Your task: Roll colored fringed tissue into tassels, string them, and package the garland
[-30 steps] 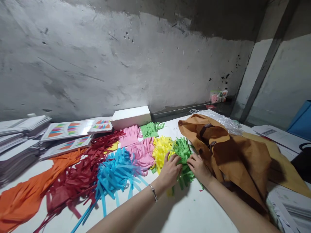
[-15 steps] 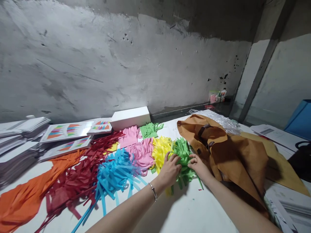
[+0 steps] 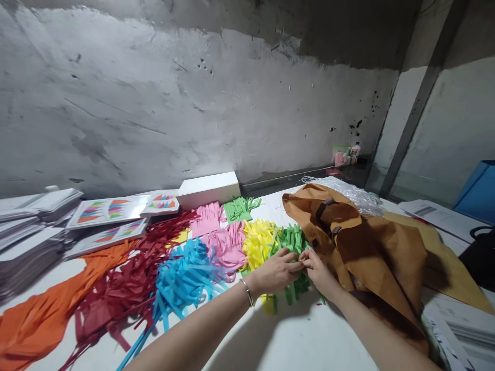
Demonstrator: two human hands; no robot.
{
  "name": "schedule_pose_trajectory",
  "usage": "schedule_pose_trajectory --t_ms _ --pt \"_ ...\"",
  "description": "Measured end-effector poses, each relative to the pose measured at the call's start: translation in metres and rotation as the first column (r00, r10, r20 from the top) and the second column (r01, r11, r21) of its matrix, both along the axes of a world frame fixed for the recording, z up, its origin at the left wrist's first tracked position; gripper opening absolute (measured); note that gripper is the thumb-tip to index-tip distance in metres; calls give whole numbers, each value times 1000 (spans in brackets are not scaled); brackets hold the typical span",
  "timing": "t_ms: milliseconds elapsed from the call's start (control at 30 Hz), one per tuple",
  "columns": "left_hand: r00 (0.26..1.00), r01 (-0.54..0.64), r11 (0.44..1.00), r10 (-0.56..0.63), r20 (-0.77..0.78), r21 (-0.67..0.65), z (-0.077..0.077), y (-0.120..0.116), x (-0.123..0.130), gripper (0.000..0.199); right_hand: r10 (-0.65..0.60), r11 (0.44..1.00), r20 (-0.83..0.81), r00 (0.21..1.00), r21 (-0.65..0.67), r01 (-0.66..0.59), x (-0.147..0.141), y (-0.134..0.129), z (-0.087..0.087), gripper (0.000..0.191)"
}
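Over the green fringed strips (image 3: 291, 238), my left hand (image 3: 280, 269) has its fingers bent inward, with a metal bracelet on the wrist. My right hand (image 3: 315, 268) meets it from the right, thumb and fingers pinched together near the left fingertips. Whatever lies between the fingertips is too small to make out. Yellow fringed strips (image 3: 260, 239) lie just left of the green ones. Further left are pink strips (image 3: 226, 245), then blue strips (image 3: 185, 273).
Dark red (image 3: 119, 288) and orange strips (image 3: 42, 314) spread to the left. Stacked papers (image 3: 31, 252) stand at the far left. A white box (image 3: 209, 188) sits at the back. A brown cloth item (image 3: 379, 252) lies close to the right hand.
Both hands have come together over the green strips; before, they were apart with looser fingers. The left hand has moved right and the right hand's fingers have closed.
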State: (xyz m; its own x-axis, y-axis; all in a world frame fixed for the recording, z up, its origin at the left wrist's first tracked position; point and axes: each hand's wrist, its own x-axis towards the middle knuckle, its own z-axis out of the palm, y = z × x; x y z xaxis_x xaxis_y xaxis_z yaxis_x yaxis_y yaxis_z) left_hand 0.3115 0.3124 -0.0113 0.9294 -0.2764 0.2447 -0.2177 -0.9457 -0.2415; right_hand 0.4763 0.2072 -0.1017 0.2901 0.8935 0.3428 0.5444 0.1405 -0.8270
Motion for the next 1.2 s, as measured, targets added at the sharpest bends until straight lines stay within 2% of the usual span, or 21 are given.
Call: schedule_pose_trajectory --t_ms 133,233,300,433,500,600,667,767,900,967,1033,1100,1133,1200 --pt "999 30 998 -29 -16 60 -1 0 3 22 -16 999 187 982 -34 22 3 3 2 26" --pt "999 29 996 -28 -18 87 -7 -2 6 17 -27 998 383 923 -49 49 4 4 6 23" --pt "1000 -14 995 15 -5 95 -12 -5 7 16 -15 998 511 859 -50 47 4 6 8 21" --pt "975 -218 971 214 57 94 -25 -16 8 13 13 1000 707 707 -16 -2 5 11 10 49" --pt "952 -302 948 296 75 99 -30 -22 9 17 11 999 777 629 17 -39 6 14 7 54" --pt "933 -359 925 349 92 122 -34 -32 9 21 -27 993 852 523 82 -81 12 19 3 49" --pt "935 -352 925 339 105 145 -33 -38 6 19 -78 987 879 470 135 -88 19 22 0 51" --pt "961 -273 941 257 105 198 -26 -44 -8 21 -151 974 897 415 206 -90 32 28 -1 59" --pt "997 -17 958 -6 80 286 -4 -51 -44 32 -264 941 903 339 319 -116 44 34 -4 80" --pt "993 88 957 -106 53 277 10 -56 -65 38 -312 918 900 304 368 -147 47 36 -6 91" --pt "987 152 960 -162 23 237 24 -62 -86 40 -326 911 893 311 384 -147 49 36 -6 95" --pt "988 151 975 -154 3 165 37 -70 -106 36 -312 925 883 350 366 -99 49 36 -3 94" --pt "994 109 989 -111 10 97 44 -74 -117 32 -299 936 880 369 346 -67 48 35 -1 90" --pt "998 -21 991 27 49 -135 59 -82 -137 20 -271 955 879 392 295 -3 43 33 5 78"
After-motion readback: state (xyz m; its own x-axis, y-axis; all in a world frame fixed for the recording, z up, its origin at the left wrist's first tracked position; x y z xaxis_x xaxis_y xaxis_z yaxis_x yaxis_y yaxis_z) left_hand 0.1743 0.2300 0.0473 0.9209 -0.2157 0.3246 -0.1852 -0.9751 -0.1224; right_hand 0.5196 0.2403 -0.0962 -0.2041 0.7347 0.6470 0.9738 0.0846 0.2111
